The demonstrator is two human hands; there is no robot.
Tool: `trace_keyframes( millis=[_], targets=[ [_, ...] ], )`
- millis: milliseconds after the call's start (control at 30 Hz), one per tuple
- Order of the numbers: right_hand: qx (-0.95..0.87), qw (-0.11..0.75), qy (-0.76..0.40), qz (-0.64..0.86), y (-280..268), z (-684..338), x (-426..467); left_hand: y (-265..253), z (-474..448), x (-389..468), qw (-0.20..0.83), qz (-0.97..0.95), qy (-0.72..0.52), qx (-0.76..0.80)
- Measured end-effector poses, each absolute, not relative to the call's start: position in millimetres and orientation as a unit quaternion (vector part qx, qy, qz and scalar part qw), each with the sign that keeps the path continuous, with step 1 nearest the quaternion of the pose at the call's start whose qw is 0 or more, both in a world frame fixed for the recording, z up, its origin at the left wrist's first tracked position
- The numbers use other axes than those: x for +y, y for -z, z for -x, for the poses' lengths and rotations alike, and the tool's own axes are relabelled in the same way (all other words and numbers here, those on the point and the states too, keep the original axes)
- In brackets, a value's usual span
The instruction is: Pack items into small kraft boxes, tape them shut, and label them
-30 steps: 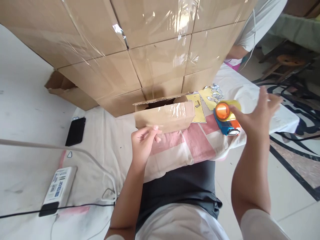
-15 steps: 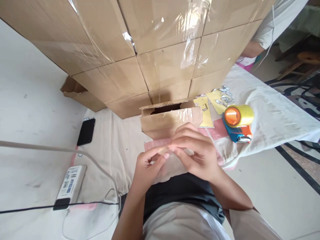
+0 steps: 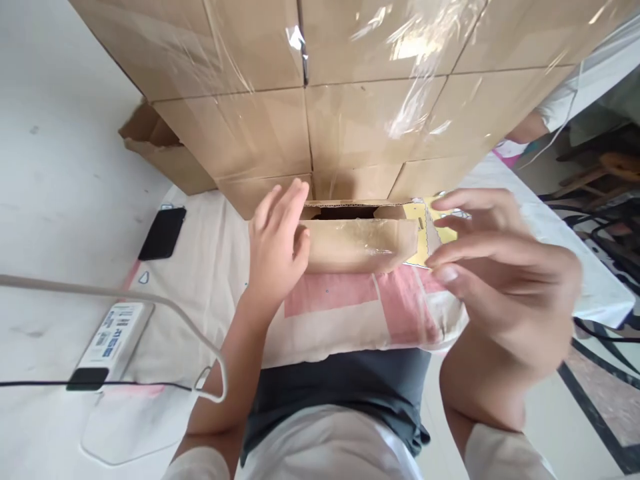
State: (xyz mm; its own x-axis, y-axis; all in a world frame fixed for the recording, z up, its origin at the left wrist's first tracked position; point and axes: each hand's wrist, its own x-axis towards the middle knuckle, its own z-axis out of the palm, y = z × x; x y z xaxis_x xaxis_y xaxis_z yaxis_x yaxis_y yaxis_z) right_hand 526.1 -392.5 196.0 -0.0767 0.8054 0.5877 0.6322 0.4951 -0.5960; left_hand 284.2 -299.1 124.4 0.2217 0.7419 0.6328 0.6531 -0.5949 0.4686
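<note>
A small brown cardboard box stands on the cloth before me, its top partly open and dark inside. My left hand is open at the box's left end, fingers stretched upward; I cannot tell whether it touches the cardboard. Raised to the right of the box is my right hand, thumb and forefinger pinched together. Whatever may be between those fingertips is too small to make out. A yellow sheet with a wavy edge lies beside the box's right end, partly behind my right hand.
Taped cartons form a wall behind the small box. An open carton stands at the back left. On the left lie a flat black object, a power strip and a looping cable. Another person's arm shows at upper right.
My hands were together in front of the box and have parted. The left moved to the box's left end; the right moved right and up, now covering the tape dispenser's former spot. The view shifted.
</note>
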Motion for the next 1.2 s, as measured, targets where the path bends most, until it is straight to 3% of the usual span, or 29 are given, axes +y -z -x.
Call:
trace_keyframes(
  millis=[133, 533, 867, 1100, 1200],
  targets=[
    [-0.731, 0.479, -0.196, 0.444, -194, -510, -358, -113, -291, -299, 0.062, -0.786, -0.386, 0.478],
    [-0.713, 0.365, -0.177, 0.572, -151, -478, -264, -80, -294, -301, 0.048, -0.791, -0.386, 0.472],
    [-0.699, 0.278, -0.113, 0.649, -141, -472, -264, -69, -293, -297, -0.023, -0.798, -0.412, 0.439],
    [-0.664, 0.306, -0.011, 0.682, -139, -465, -269, -62, -295, -294, -0.019, -0.783, -0.453, 0.427],
    [-0.651, 0.306, -0.028, 0.694, -141, -468, -267, -57, -297, -294, -0.016, -0.776, -0.459, 0.432]
  ],
)
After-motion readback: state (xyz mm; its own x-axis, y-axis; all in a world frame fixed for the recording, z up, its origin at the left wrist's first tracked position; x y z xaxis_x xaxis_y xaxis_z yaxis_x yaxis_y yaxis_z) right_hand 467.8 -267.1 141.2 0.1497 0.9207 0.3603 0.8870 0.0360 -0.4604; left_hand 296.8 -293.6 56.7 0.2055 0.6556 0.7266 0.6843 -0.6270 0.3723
